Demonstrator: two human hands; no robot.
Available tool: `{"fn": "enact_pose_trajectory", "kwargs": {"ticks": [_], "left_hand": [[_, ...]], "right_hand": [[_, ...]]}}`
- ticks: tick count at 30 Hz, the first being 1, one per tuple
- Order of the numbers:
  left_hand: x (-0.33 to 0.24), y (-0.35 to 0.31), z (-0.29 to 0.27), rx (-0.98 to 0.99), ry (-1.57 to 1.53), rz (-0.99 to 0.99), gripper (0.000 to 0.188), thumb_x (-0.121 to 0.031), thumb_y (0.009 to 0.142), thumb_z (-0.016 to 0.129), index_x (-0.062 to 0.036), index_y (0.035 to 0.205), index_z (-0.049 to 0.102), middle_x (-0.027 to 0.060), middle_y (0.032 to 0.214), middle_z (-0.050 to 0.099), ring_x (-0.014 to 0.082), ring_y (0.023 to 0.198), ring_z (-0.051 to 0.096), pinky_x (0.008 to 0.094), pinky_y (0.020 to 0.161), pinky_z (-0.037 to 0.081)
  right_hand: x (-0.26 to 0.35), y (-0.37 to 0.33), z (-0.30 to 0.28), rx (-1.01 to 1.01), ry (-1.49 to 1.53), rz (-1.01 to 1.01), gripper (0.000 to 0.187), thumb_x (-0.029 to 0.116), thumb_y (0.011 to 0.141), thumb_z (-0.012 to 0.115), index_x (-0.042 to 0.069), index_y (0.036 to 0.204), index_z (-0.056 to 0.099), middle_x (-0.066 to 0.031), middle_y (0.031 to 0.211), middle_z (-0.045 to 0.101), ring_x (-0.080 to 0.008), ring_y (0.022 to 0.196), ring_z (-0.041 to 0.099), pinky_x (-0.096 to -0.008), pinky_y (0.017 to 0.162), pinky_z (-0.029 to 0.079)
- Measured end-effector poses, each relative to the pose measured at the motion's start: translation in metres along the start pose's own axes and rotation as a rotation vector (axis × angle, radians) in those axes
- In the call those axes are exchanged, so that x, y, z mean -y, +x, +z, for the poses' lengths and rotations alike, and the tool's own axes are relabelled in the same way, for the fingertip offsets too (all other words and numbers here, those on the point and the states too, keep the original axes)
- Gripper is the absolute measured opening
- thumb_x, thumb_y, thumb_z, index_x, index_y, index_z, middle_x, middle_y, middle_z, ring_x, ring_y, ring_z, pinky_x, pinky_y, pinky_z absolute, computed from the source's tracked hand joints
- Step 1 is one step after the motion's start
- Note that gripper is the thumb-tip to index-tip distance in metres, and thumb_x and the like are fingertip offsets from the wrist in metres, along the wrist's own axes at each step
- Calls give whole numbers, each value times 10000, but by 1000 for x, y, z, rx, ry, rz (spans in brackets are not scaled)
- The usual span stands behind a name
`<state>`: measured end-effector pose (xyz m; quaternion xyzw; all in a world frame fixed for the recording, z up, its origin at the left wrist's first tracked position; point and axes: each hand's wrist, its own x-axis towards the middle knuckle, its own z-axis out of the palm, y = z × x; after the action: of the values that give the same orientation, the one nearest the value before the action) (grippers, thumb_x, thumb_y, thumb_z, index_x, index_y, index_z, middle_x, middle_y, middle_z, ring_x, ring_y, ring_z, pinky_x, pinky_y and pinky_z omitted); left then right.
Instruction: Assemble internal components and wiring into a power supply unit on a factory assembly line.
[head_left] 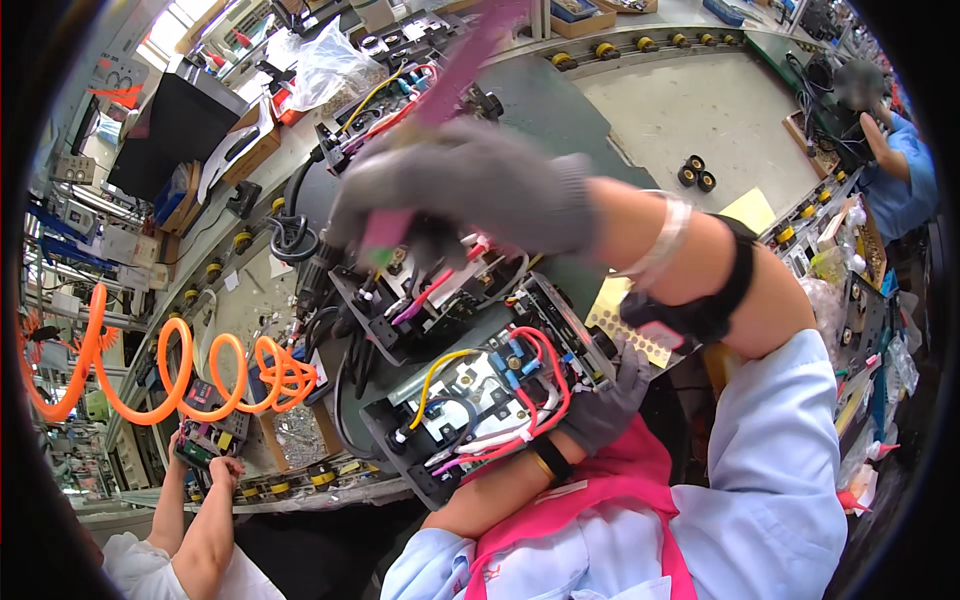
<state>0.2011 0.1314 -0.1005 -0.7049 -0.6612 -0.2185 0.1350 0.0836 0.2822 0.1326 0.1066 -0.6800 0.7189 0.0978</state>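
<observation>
My right hand (460,190), in a grey glove, is closed around a long pink-purple thing (465,75). Motion smears it, and its kind is hard to make out; it sticks out above and below the fist. Beneath the fist is an open electronic unit (440,290) with red wires and black parts. Nearer to me sits another open unit (490,385) with a metal plate, blue connectors and red, yellow and white wires. Its near right end is held by my gloved left hand (608,405), my forearm running along its near side. Some left fingers are hidden.
An orange coiled hose (170,370) hangs at left. Further units and a plastic bag (335,75) are at the back left. Black rollers (697,174) lie on the conveyor near a yellow sheet (750,210). Co-workers sit lower left (190,530) and far right (900,175).
</observation>
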Motion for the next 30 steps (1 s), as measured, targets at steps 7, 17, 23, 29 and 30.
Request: {"fn": "enact_pose_trajectory", "kwargs": {"ticks": [7,17,23,29,30], "left_hand": [[0,-1,8,77,-65,25,414,-230,871,607,21,1196,555,260,1260,576,402,1191,587,523,1036,460],[0,1,7,109,-143,-23,367,-171,907,522,4,1227,554,286,1345,537,417,1259,548,651,941,459],[0,1,6,102,-130,-7,367,-163,902,528,15,1223,554,287,1335,545,415,1251,554,557,946,496],[2,4,0,111,-106,2,370,-163,899,532,10,1225,553,284,1345,541,408,1256,555,511,948,510],[2,2,1,117,-98,7,374,-164,898,533,9,1229,551,285,1347,539,410,1258,554,514,949,510]], "right_hand": [[-29,-147,-65,-344,-686,-246,209,146,954,610,39,1119,682,-83,1005,669,-139,855,648,-278,756,545],[-106,-272,-62,190,-1507,8,378,198,865,581,135,1236,618,-127,1260,612,-294,1131,620,-401,914,526],[-110,-268,-57,165,-1582,-36,351,205,865,578,133,1205,630,-113,1257,618,-275,1129,621,-388,910,526],[-116,-269,-56,153,-1594,-45,353,206,850,598,127,1192,634,-112,1251,622,-268,1113,624,-389,894,526],[-117,-267,-57,173,-1571,-29,353,201,849,600,125,1192,633,-111,1236,630,-265,1101,629,-390,893,525]]}}
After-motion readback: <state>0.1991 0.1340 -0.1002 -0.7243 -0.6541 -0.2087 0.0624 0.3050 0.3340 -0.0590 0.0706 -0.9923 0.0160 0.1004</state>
